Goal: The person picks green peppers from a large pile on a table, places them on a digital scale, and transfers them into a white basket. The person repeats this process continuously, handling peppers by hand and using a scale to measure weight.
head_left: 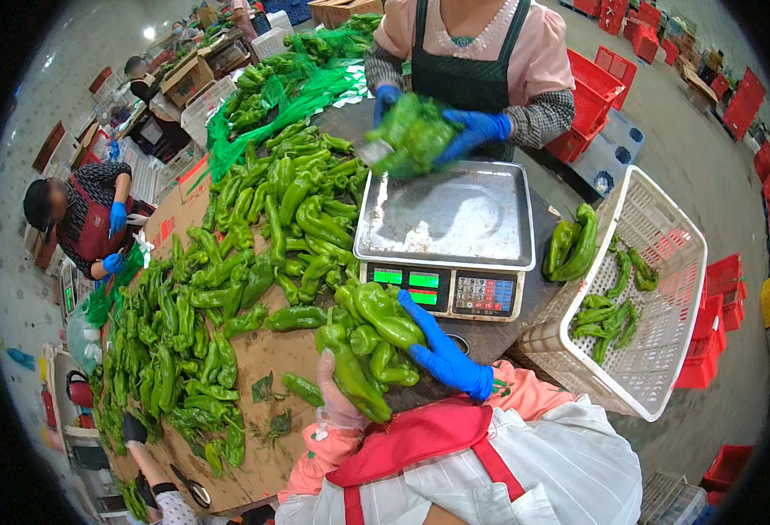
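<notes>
Between my two hands is a bunch of long green peppers (375,328), held just in front of my red apron. My left hand (340,394), in a pale translucent glove, clasps the bunch from the left and below. From the right, my right hand (447,354) in a blue glove presses on it with spread fingers. Just beyond is a digital weighing scale (440,292) with lit green displays and a bare metal pan (447,216). A large heap of green peppers (227,275) covers much of the cardboard-topped table on the left.
A white plastic crate (650,328) holding several peppers stands at the right, with loose peppers (572,246) beside it. Across the scale a co-worker's blue-gloved hands (480,131) hold a blurred netted bundle of peppers. Green net bags (253,141) lie beyond the heap; scissors (191,487) lie near the table's edge.
</notes>
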### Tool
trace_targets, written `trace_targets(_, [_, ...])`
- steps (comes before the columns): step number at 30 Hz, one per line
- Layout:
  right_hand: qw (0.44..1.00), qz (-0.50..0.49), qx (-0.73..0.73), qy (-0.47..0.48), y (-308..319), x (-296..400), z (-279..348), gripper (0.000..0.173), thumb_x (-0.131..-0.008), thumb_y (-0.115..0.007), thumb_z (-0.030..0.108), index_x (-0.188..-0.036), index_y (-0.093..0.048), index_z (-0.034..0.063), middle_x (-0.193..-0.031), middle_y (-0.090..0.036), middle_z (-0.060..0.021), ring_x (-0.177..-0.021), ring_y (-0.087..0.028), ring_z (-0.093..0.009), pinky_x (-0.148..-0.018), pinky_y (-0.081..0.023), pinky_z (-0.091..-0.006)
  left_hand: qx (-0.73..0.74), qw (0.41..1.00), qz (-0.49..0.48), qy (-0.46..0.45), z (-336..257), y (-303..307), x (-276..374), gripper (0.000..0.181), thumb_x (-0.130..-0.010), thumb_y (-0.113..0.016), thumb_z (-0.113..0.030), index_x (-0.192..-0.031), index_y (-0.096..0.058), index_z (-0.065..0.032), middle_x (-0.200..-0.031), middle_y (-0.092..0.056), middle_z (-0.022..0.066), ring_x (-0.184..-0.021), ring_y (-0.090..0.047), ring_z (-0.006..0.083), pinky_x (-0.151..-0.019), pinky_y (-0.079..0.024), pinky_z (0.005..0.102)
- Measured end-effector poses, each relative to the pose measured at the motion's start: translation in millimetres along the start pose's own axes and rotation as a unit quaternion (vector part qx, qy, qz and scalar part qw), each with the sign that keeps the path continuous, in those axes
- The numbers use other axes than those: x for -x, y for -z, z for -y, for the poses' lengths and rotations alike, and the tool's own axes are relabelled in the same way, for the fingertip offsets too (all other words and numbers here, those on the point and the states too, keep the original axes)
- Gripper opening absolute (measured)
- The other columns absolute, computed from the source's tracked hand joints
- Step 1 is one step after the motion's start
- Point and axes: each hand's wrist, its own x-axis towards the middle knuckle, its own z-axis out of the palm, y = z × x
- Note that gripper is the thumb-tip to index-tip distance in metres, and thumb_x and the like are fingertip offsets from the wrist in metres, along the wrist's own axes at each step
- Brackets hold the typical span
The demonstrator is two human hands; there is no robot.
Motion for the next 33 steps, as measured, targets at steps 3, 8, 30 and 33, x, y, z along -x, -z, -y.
trace_targets(3, [0.998, -0.052, 0.046, 0.000, 11.8, -16.3, 7.6, 0.069, -0.096, -0.051, 0.029, -0.152, -0.018, 0.0046, -0.158, -0.019, -0.0152, -0.146, -0.017, -0.028, -0.118, -0.013, -0.0389, -0.100, 0.995, -0.009, -0.011, -16.0, -23.4, -28.2, 0.066, -0.095, -0.039, -0.050, -0.146, -0.034, -0.0080, -0.140, -0.047, 0.0121, -0.126, -0.048, 0.0296, -0.106, -0.040, 0.0442])
trace_targets(8, [0.976, -0.191, 0.096, 0.044, 67.2, -79.2, 20.7, 0.060, -0.096, -0.054, 0.025, -0.148, -0.032, 0.0031, -0.151, -0.034, -0.0169, -0.140, -0.030, -0.028, -0.116, -0.021, -0.0379, -0.063, 0.983, 0.147, 0.090, -34.6, -80.4, -132.0, 0.061, -0.097, -0.040, -0.049, -0.140, -0.042, -0.0071, -0.132, -0.053, 0.0119, -0.117, -0.056, 0.0265, -0.098, -0.049, 0.0426])
trace_targets(30, [0.921, -0.278, 0.274, 0.008, 182.3, -95.9, -47.3, 0.064, -0.099, -0.050, 0.037, -0.153, -0.024, 0.0131, -0.154, -0.026, -0.0236, -0.145, -0.020, -0.035, -0.116, -0.018, -0.0404, -0.397, 0.914, 0.025, -0.076, 3.4, -5.6, -308.9, 0.060, -0.089, -0.053, -0.065, -0.107, -0.065, -0.0089, -0.081, -0.060, -0.0006, -0.068, -0.053, 0.0104, -0.064, -0.045, 0.0270])
trace_targets(33, [0.917, -0.283, 0.279, 0.028, 179.4, -93.5, -36.7, 0.062, -0.100, -0.048, 0.033, -0.152, -0.024, 0.0073, -0.154, -0.029, -0.0189, -0.143, -0.026, -0.030, -0.116, -0.020, -0.0372, -0.337, 0.941, 0.022, 0.000, -13.2, -26.5, -280.2, 0.063, -0.089, -0.051, -0.065, -0.115, -0.062, -0.0088, -0.092, -0.063, 0.0020, -0.077, -0.057, 0.0114, -0.070, -0.047, 0.0277])
